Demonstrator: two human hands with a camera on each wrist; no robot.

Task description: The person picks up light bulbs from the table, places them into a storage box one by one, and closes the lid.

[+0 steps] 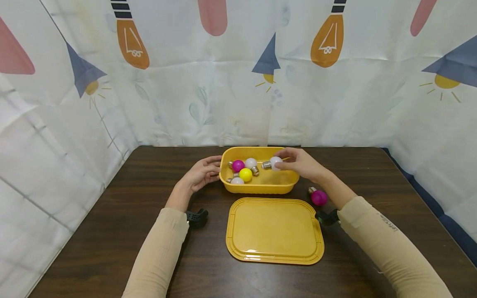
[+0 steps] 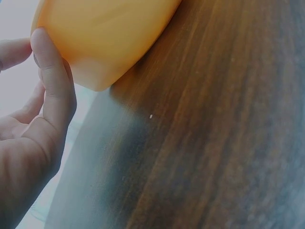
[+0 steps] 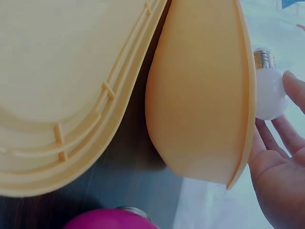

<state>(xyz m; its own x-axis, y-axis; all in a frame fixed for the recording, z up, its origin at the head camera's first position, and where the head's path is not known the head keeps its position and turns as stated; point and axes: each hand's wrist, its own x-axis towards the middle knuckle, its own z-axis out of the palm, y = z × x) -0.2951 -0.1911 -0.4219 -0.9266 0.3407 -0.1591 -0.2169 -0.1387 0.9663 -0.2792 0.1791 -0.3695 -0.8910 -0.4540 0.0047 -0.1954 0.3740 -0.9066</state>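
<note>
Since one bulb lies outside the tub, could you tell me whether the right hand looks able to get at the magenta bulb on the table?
Probably yes. The magenta bulb lies in the open beside the right forearm, nothing over it. But the right hand already holds a white bulb over the tub, so its grip is occupied.

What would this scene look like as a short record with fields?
right hand: holds a white bulb over the yellow tub
left hand: fingers touch the tub's left wall
in the tub: magenta bulb, yellow bulb, two more white bulbs
lid: lies flat on the table, in front of the tub
loose bulb: magenta, on the table right of the tub
</note>
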